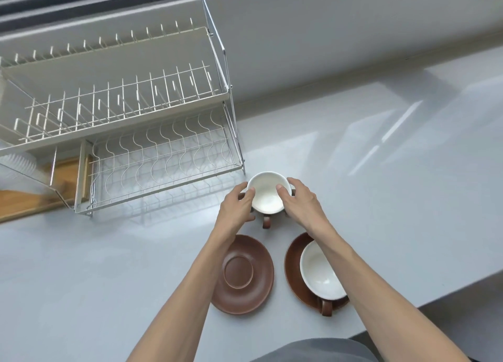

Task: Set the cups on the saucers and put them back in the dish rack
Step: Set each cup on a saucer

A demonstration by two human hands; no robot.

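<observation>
A cup (268, 194), white inside and brown outside, sits just in front of the dish rack's right corner, its brown handle pointing toward me. My left hand (238, 207) grips its left side and my right hand (300, 203) its right side, thumbs over the rim. Whether a saucer lies under it is hidden by my hands. Nearer to me, an empty brown saucer (242, 276) lies on the counter. To its right, a second cup (321, 273) rests on another brown saucer (295, 255), partly covered by my right forearm.
A white two-tier wire dish rack (163, 154) stands at the left, both tiers bare in their visible parts. A wooden board (30, 198) and a clear ribbed item (16, 165) sit at its left end. The grey counter (381, 171) runs to an edge at the lower right.
</observation>
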